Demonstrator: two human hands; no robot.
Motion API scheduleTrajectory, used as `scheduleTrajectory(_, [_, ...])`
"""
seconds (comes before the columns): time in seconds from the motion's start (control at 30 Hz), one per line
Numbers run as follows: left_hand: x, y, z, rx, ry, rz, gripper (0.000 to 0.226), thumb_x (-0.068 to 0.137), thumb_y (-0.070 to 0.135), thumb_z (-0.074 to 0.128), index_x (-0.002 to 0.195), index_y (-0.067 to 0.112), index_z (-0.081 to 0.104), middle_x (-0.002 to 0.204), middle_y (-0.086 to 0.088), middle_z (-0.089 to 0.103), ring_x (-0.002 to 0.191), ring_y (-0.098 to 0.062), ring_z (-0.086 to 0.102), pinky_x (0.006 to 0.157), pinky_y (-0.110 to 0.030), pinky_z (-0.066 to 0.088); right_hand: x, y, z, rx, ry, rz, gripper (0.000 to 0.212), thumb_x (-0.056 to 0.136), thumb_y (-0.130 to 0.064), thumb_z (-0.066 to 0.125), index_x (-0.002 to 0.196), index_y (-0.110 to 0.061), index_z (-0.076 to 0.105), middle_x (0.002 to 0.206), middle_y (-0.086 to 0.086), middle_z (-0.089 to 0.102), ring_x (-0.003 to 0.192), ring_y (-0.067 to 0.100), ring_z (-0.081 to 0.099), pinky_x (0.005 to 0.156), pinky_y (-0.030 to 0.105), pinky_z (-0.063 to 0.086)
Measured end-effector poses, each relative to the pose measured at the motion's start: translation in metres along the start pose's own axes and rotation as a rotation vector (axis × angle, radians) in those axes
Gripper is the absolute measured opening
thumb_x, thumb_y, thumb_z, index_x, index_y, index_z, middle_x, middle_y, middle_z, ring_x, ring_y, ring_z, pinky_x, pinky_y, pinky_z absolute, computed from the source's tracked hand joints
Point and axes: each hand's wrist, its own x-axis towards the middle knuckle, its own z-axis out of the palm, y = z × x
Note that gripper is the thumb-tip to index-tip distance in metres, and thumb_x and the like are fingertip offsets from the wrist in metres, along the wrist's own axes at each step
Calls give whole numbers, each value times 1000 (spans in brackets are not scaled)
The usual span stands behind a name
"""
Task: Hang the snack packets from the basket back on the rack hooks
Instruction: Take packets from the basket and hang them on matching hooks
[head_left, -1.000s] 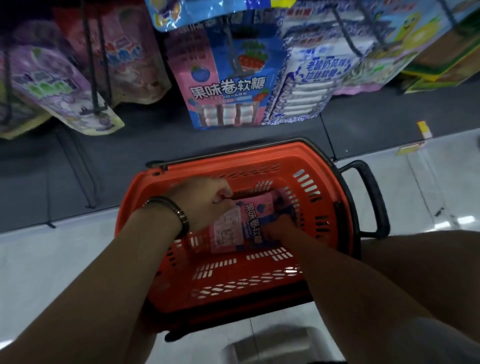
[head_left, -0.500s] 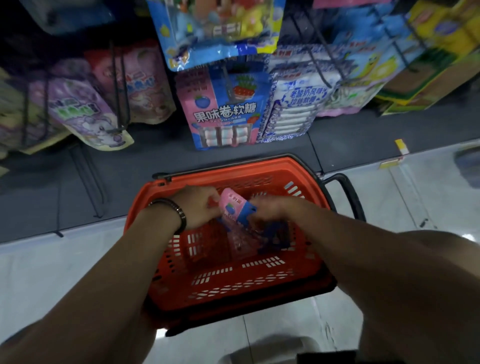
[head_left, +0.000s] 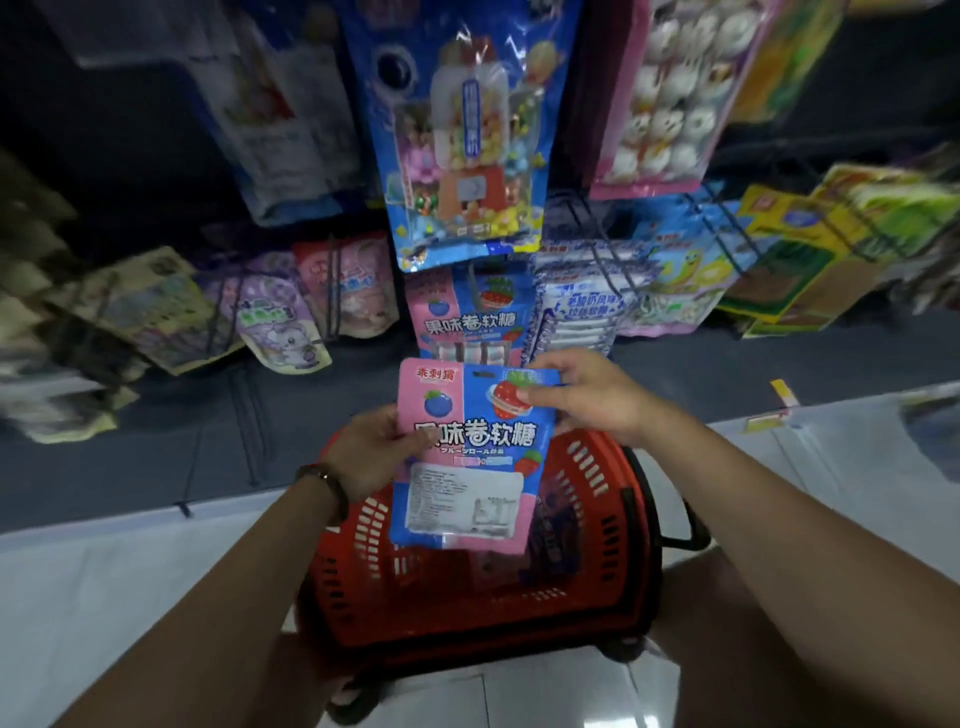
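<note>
A pink and blue snack packet (head_left: 470, 457) with fruit pictures is held upright above the red basket (head_left: 587, 597), facing me. My left hand (head_left: 371, 449) grips its left edge with the thumb on the front. My right hand (head_left: 582, 395) pinches its upper right corner. Matching packets (head_left: 467, 317) hang on a rack hook just beyond it. Dark packets lie blurred at the basket's bottom.
Rows of hanging packets fill the rack: a large blue one (head_left: 462, 130) above, a pink one (head_left: 670, 93) upper right, purple ones (head_left: 280, 322) left, yellow-green ones (head_left: 810, 260) right. The basket stands on pale floor tiles (head_left: 104, 587) with its black handle (head_left: 685, 530) to the right.
Both hands lifted the pink and blue packet out of the basket and turned it upright facing me. My view tilted up toward the rack.
</note>
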Motion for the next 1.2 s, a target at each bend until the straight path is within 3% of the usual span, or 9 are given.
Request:
scheduleTrajectory(0.13, [-13,11,-2,-58,93,25,20,98,19,72,117,16,74,112,-2,81,106,-28,77,97,-50,60,-26,24,15,271,27,13,26,97,-16,75,122,-11,72,111,10,81,104,36,78,90,51,62])
scheduleTrajectory(0.23, [-24,3,8,-184,153,-6,18,98,21,72,115,18,77,114,-5,80,108,-31,76,100,-55,58,-30,42,31,286,20,28,17,100,-15,70,116,-13,76,102,6,81,91,25,76,76,41,62])
scheduleTrajectory(0.47, [-29,0,36,-353,307,-5,18,98,17,72,115,10,72,112,-8,81,107,-33,76,97,-56,60,-21,52,46,346,132,-74,17,101,-5,67,115,-6,76,111,10,82,100,27,77,86,40,62])
scheduleTrajectory(0.63, [-30,-12,51,142,656,133,44,75,34,90,98,29,52,104,4,61,95,-20,64,86,-44,57,-19,46,54,367,249,-128,16,99,-2,69,112,-8,77,106,7,83,92,20,78,84,38,61])
scheduleTrajectory(0.77, [-35,-13,68,187,410,198,67,66,58,87,119,36,53,121,14,52,112,-9,57,91,-33,54,-20,43,68,383,257,-173,17,95,-4,75,111,-8,78,102,10,82,87,18,77,76,31,61])
scheduleTrajectory(0.87, [-37,-15,78,182,294,210,81,63,56,87,133,34,52,131,14,56,120,-5,59,98,-25,53,-21,39,77,378,221,-177,11,92,-8,79,103,-8,80,94,18,81,80,22,73,70,36,60])
scheduleTrajectory(1.0, [-35,-9,78,80,295,208,59,72,44,88,124,37,61,121,15,73,112,-4,69,97,-32,56,-24,40,84,328,136,-198,8,92,-9,80,99,-9,82,79,3,77,72,13,69,66,27,56])
scheduleTrajectory(1.1, [-33,-7,67,98,382,198,31,91,32,75,122,30,71,112,14,78,105,-3,72,95,-41,59,-27,36,86,416,53,-168,22,97,-7,73,117,-12,80,101,12,81,87,27,78,67,29,63])
scheduleTrajectory(1.2, [-30,-4,57,13,404,136,18,97,19,73,114,22,77,105,13,80,99,-2,74,94,-40,60,-24,33,78,360,204,-213,23,94,-9,78,116,-13,79,103,9,82,93,25,80,80,36,65])
